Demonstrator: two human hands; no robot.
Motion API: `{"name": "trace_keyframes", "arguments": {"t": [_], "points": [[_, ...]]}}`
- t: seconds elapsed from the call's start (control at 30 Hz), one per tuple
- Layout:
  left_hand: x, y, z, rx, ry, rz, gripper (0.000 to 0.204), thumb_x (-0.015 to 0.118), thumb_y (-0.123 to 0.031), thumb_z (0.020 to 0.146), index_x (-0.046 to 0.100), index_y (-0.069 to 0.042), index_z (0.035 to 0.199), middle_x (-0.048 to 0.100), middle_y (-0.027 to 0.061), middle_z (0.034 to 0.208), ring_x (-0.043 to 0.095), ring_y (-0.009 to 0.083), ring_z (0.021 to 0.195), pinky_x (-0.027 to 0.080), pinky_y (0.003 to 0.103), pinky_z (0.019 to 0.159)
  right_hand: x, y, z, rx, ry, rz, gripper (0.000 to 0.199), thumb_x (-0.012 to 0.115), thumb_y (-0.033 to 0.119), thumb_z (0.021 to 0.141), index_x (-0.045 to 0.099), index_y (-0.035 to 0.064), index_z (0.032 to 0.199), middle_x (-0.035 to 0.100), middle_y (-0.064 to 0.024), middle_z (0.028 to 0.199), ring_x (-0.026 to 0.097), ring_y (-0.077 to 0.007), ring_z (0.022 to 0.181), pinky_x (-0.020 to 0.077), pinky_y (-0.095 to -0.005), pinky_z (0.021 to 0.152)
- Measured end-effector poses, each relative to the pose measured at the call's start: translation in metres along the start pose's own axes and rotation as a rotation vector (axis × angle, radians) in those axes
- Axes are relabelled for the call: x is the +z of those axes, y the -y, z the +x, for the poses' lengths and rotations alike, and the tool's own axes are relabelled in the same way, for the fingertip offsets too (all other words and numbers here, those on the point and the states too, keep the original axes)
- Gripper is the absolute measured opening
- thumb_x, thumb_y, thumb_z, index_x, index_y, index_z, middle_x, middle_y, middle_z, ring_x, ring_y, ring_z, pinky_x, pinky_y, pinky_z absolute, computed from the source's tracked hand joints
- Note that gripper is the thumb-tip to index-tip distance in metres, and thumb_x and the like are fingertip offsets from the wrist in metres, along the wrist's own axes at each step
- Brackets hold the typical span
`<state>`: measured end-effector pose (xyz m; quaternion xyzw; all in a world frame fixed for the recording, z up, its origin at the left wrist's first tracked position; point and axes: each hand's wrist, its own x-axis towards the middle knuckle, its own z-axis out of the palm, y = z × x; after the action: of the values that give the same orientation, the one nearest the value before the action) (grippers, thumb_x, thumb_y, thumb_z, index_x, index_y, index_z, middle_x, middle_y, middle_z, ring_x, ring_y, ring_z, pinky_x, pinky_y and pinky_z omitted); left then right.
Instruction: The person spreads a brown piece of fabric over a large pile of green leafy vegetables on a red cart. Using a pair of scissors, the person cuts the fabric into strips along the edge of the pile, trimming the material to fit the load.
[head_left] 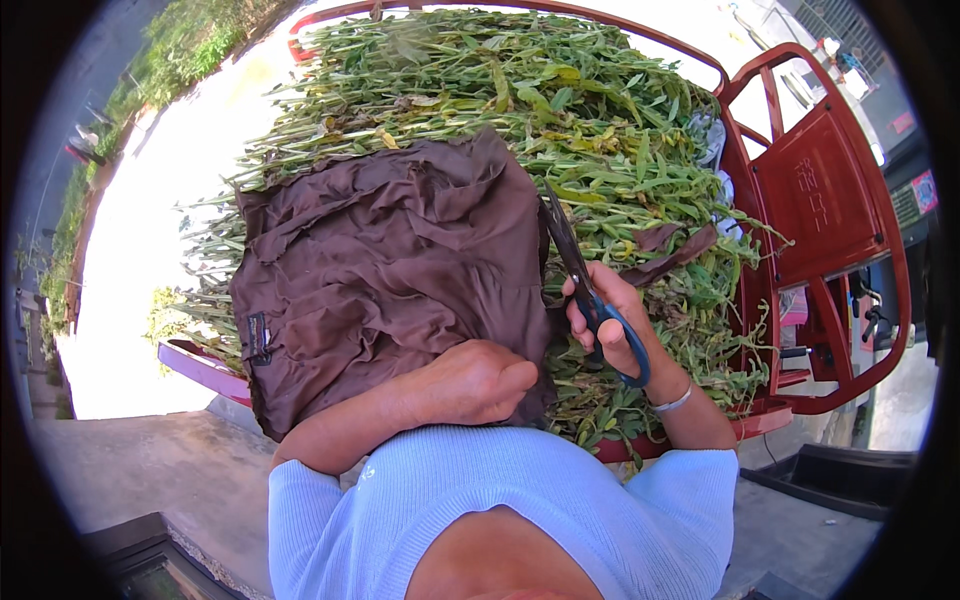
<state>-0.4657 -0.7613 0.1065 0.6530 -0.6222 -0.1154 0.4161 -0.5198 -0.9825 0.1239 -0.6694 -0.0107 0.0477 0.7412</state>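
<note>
A wrinkled dark brown cloth (385, 240) lies spread over a heap of cut green stalks (590, 120). My left hand (475, 383) is closed in a fist at the cloth's near right part, gripping the fabric; its fingertips are hidden. Blue-handled scissors (571, 245) are in my right hand (630, 305), their dark blades pointing away from me along the cloth's right edge. My thumb and fingers are around the handle loops. Right of the scissors, a loose brown strip of cloth (675, 258) rests on the leaves.
The stalks fill a red cart bed, whose red metal frame (815, 200) rises at the right and whose rail (205, 372) shows at the near left. A black tray-like object (835, 480) sits on the concrete ground (110, 465) at the lower right. Greenery grows far left.
</note>
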Motion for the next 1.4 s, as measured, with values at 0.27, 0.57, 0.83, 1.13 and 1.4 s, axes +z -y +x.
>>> {"name": "trace_keyframes", "arguments": {"t": [0.27,0.57,0.83,1.13,1.4], "points": [[-0.006,-0.007,-0.001,0.0,0.046,-0.08,0.017,0.062,-0.006,0.074,0.045,-0.004,0.074,0.046,0.0136,0.061,0.051,0.0355,0.056,0.041,0.045,0.05,0.008,0.009,0.006,0.022,-0.006,-0.006,0.091,0.066,0.079,0.061,0.047,0.0008,0.106,0.048,0.0031,0.065,0.044,-0.0036,0.056,0.0353,-0.0183,0.048],[-0.03,-0.023,0.001,-0.105,0.133,-0.042,0.025,0.069,-0.018,0.079,0.049,-0.003,0.082,0.054,0.0124,0.072,0.057,0.0327,0.065,0.045,0.041,0.055,0.006,0.003,0.007,-0.075,-0.006,-0.122,0.087,0.062,0.079,0.065,0.049,0.0008,0.103,0.044,0.0051,0.064,0.039,-0.0024,0.058,0.0324,-0.0189,0.051],[-0.087,-0.033,0.031,-0.135,-0.681,0.625,0.043,0.077,-0.013,0.067,0.053,-0.004,0.101,0.054,0.0123,0.1,0.056,0.0337,0.085,0.047,0.039,0.074,0.011,0.006,0.003,-0.052,-0.001,-0.099,0.089,0.067,0.078,0.06,0.048,0.0038,0.105,0.049,0.0019,0.068,0.044,-0.003,0.053,0.0358,-0.0172,0.048],[-0.113,0.014,0.049,-0.327,-0.678,0.266,0.017,0.068,-0.004,0.08,0.061,0.004,0.094,0.063,0.0056,0.078,0.06,0.0114,0.073,0.047,0.025,0.065,0.013,0.001,0.004,-0.069,0.003,-0.036,0.083,0.073,0.07,0.064,0.048,0.0027,0.105,0.046,0.0037,0.067,0.041,-0.0029,0.056,0.033,-0.0176,0.05],[-0.127,0.055,0.034,-0.298,-0.636,-0.938,0.011,0.058,-0.015,0.094,0.062,-0.006,0.09,0.061,-0.0049,0.084,0.057,0.0048,0.078,0.046,0.02,0.072,0.016,0.005,0.003,0.001,0.031,0.052,0.088,0.078,0.068,0.055,0.048,0.0039,0.106,0.05,0.0027,0.069,0.045,-0.0027,0.057,0.0351,-0.0167,0.049]]}}
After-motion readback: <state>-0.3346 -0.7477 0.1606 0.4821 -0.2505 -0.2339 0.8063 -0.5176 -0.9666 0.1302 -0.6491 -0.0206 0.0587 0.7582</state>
